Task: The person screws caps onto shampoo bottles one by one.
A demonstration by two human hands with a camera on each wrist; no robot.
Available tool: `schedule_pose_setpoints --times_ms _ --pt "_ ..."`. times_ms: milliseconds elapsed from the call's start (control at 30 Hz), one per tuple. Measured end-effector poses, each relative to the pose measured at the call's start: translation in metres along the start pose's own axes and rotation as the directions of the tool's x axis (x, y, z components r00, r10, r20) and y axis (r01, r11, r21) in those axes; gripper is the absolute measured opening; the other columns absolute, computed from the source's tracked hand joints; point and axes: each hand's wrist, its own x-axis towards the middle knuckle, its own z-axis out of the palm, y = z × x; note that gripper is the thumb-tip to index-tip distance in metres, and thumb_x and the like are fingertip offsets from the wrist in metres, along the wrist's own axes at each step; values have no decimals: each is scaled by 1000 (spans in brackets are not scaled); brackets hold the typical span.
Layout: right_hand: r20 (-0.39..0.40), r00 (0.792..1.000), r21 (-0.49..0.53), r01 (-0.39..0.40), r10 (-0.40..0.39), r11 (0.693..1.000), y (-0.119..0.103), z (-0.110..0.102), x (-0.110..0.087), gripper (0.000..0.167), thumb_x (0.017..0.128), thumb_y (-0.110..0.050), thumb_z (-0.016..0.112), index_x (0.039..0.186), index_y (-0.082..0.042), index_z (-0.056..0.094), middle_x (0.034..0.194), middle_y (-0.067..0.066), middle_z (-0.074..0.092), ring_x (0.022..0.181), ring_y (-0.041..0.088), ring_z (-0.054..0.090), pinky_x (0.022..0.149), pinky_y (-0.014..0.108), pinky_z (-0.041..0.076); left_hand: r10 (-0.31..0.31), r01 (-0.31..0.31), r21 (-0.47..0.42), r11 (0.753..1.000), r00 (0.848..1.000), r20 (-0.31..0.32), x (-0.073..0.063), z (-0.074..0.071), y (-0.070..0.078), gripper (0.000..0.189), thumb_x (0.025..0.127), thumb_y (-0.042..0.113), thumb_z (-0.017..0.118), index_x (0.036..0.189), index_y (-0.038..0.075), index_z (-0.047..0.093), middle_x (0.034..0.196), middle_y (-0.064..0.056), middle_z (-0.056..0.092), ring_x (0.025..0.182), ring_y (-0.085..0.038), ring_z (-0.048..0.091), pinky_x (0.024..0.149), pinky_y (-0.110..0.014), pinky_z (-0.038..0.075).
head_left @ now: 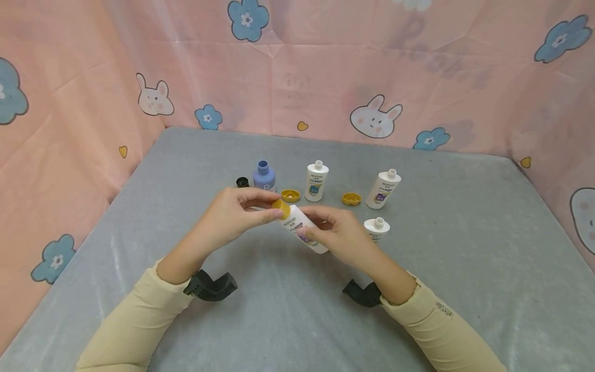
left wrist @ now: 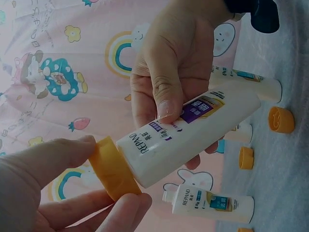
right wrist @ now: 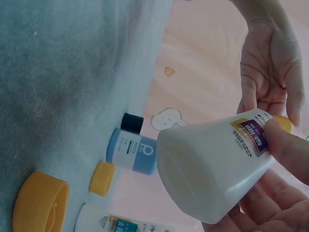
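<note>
A white bottle (left wrist: 193, 130) with a purple label is tilted above the table, gripped round its body by my right hand (head_left: 346, 235). My left hand (head_left: 237, 212) pinches the yellow cap (left wrist: 113, 169) at the bottle's top end between thumb and fingers. In the left wrist view the cap sits right against the bottle's shoulder, hiding the neck. The bottle's base (right wrist: 186, 176) faces the right wrist camera. Just behind my right hand stands another capless white bottle (head_left: 377, 226), partly hidden by that hand.
Behind the hands stand a capless blue bottle (head_left: 264, 176) and two capless white bottles, one in the middle (head_left: 316, 182) and one at right (head_left: 383, 189). Two yellow caps, left (head_left: 290, 196) and right (head_left: 351, 199), and a black cap (head_left: 243, 182) lie among them on the grey cloth.
</note>
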Motion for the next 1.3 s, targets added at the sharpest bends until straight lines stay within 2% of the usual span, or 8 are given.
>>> schedule_pose_setpoints --times_ms 167,300,433,533,733,833,1033,1300 --pt "-1 1000 14 2 -2 1000 1 0 0 34 89 -15 75 122 -8 70 114 8 73 98 18 67 85 33 58 13 -11 -39 999 999 41 0 -2 0 40 87 20 77 125 9 69 121 -8 71 111 -22 69 89 -34 60" --pt "2 1000 30 4 -4 1000 0 -1 0 34 89 -15 74 122 -7 70 113 8 73 96 17 66 82 30 58 8 -4 -63 998 998 65 0 -3 0 43 87 20 77 128 10 67 126 -6 69 117 -21 67 91 -34 59" --pt "4 1000 44 5 -5 999 0 -1 0 35 89 -14 74 123 -7 70 114 9 73 96 17 66 82 29 58 0 5 -92 996 998 59 -1 -5 0 48 87 22 77 132 13 64 132 -3 66 122 -17 64 96 -36 57" --pt "0 1000 47 5 -5 999 0 -1 1 35 89 -13 75 123 -7 70 114 9 73 96 17 66 83 29 58 -12 15 -104 994 999 31 -1 -5 1 49 87 23 77 133 12 63 132 -3 67 120 -16 65 98 -36 56" --pt "-6 1000 40 -4 4 999 1 -1 1 35 89 -13 75 122 -7 70 114 9 73 98 19 67 83 30 58 -53 53 -76 996 999 0 -1 -2 3 39 86 23 79 121 9 69 114 -6 74 102 -15 70 90 -30 58" --pt "-5 1000 37 -7 7 999 1 -1 1 35 89 -14 74 123 -7 70 115 9 73 99 19 67 83 30 58 -34 34 -62 997 999 0 0 -1 3 36 86 21 79 118 8 70 111 -8 73 99 -15 70 86 -27 59" --pt "-3 1000 40 0 0 999 1 0 0 34 89 -14 74 122 -7 70 115 9 73 98 19 67 82 29 58 0 1 -41 999 1000 11 -1 -2 1 37 87 19 77 121 7 70 115 -9 72 102 -17 68 83 -24 58" --pt "-3 1000 44 -6 6 999 2 0 1 34 89 -14 75 122 -8 70 114 9 73 98 19 67 83 30 58 9 -8 -40 999 999 33 -1 -2 3 37 87 17 77 122 10 70 118 -7 72 108 -19 68 88 -31 59"
